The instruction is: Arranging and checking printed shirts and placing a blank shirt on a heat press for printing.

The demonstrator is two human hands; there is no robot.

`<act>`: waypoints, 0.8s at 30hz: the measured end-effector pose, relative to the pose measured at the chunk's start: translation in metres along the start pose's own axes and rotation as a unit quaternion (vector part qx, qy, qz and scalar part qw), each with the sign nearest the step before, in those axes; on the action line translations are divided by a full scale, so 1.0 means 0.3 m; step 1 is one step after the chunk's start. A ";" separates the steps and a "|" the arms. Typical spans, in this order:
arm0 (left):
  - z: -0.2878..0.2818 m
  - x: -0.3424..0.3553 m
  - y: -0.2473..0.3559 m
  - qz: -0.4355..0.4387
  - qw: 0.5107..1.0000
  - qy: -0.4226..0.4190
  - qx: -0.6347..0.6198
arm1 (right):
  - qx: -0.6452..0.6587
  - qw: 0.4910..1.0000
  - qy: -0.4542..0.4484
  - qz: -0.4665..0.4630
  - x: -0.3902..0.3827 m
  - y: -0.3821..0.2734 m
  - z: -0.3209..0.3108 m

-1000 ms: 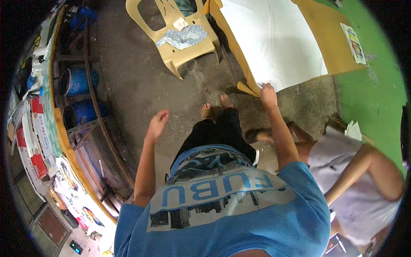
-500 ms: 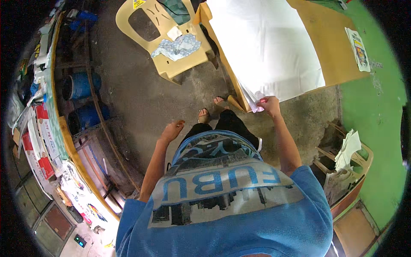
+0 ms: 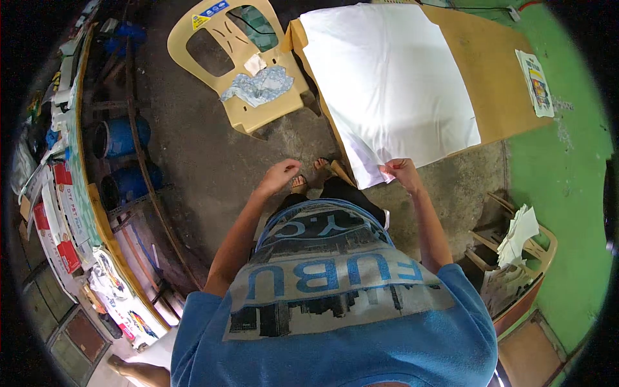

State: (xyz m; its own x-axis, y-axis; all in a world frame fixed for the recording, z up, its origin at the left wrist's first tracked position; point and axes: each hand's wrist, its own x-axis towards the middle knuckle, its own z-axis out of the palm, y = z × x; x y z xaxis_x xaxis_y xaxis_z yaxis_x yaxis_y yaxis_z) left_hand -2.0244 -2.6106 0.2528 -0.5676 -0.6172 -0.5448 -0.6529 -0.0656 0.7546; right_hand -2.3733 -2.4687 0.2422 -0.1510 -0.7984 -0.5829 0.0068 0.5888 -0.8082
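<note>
A white cloth point(image 3: 393, 77) lies spread over a brown board-like surface point(image 3: 496, 84) ahead of me, its near left corner hanging slightly over the edge. My right hand point(image 3: 401, 174) pinches the cloth's near edge close to that corner, where small folds gather. A bit of pinkish red shows at those fingertips, too small to name. To the left, apart from the cloth, my left hand point(image 3: 281, 175) hovers above my feet with loosely curled fingers and nothing visible in it.
A cream plastic chair point(image 3: 274, 119) holds a crumpled patterned cloth point(image 3: 261, 86). Blue drums point(image 3: 126, 137) sit beneath the long table at left. Another chair with white sheets point(image 3: 519, 235) stands by the green wall at right. Another person's bare limb point(image 3: 138, 372) enters at lower left.
My left hand has moved right and forward, closer to the cloth. My right hand keeps its pinch; the corner's separate layers now look flatter. A person's limb has appeared at lower left.
</note>
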 end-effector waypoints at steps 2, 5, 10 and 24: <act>0.038 0.050 0.065 0.008 0.998 -0.029 -0.050 | -0.027 1.000 -0.004 0.012 -0.004 -0.012 -0.015; 0.115 0.126 0.158 0.031 0.989 -0.067 -0.125 | -0.050 0.997 0.015 -0.063 0.004 0.006 -0.058; 0.177 0.182 0.293 -0.016 0.971 -0.126 -0.202 | -0.136 0.988 0.023 -0.075 -0.014 -0.171 -0.106; -0.043 0.113 0.866 0.188 0.965 0.053 -0.176 | 0.000 0.976 -0.212 -0.043 0.013 -0.375 0.045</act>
State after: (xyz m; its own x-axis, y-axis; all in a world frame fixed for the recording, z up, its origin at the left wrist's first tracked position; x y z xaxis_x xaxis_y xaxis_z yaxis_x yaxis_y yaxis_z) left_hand -2.2068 -2.6586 0.4350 -0.6640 -0.7250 -0.1828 -0.1902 -0.0727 0.9791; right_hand -2.3613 -2.5397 0.3297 0.2709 -0.8253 -0.4954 0.0130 0.5177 -0.8554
